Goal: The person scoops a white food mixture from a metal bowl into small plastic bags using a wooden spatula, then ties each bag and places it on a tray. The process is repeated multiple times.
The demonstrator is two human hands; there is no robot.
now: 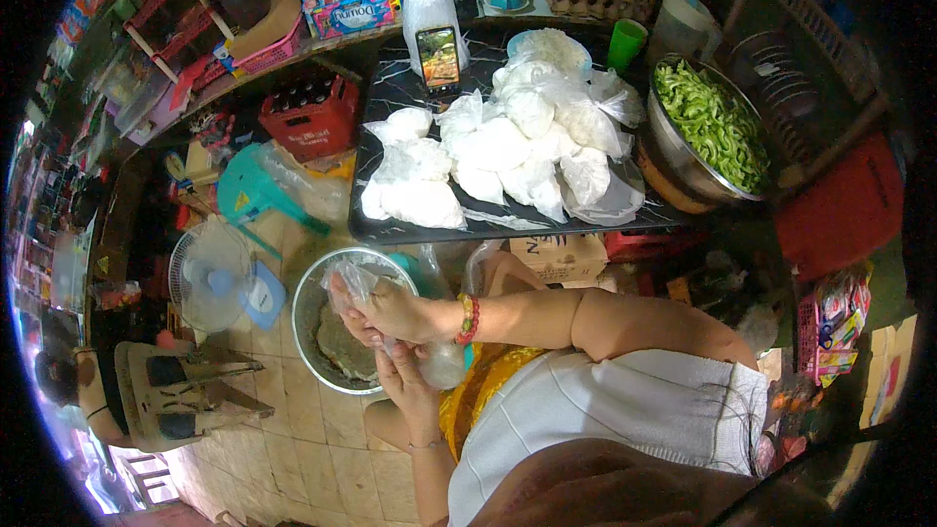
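My right hand (399, 311), with a beaded bracelet at the wrist, grips a clear plastic bag (357, 280) over a round metal basin (299, 322). My left hand (408, 389) meets it from below, its fingers closed on the same thin plastic. A rounded, pale part of a bag (443, 366) shows beside the left fingers; its contents are unclear. The basin holds a greyish-brown mass (344, 344), partly hidden by my hands. Several knotted plastic bags of white stuff (498, 146) lie heaped on a black marble-patterned table (476, 227).
A steel bowl of sliced green vegetable (710, 124) stands at the table's right. A phone (438, 58) leans upright against a white bag. Left are a red bottle crate (311, 121), a teal stool (252, 183) and a fan (212, 274). A person (91, 388) is near a chair (157, 395).
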